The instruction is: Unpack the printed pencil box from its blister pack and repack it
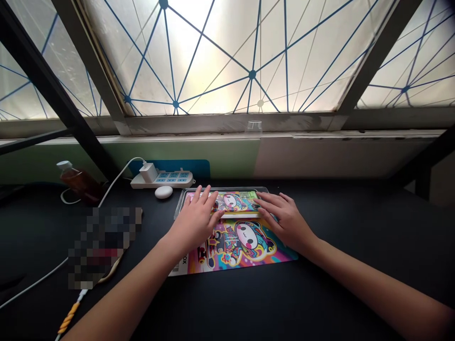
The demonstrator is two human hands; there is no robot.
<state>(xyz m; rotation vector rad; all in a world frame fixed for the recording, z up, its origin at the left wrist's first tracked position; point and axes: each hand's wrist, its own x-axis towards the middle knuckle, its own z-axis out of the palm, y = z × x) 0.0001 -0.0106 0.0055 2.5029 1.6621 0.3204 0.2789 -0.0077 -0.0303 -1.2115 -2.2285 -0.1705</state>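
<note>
A slim box with a colourful cartoon print lies in or on a clear plastic tray on the black desk. In front of it is a flat printed card or sleeve with a larger version of the same cartoon; its far edge is hidden by the box. My left hand rests on the box's left part, fingers spread. At the right end, my right hand has its fingers stretched out, their tips touching the box or very near it. Neither hand is wrapped around anything.
A white power strip with a plugged-in charger sits at the back, a small white oval case before it. To the left are a bottle, a pixelated phone-shaped item and a white cable. A clear cup stands on the windowsill.
</note>
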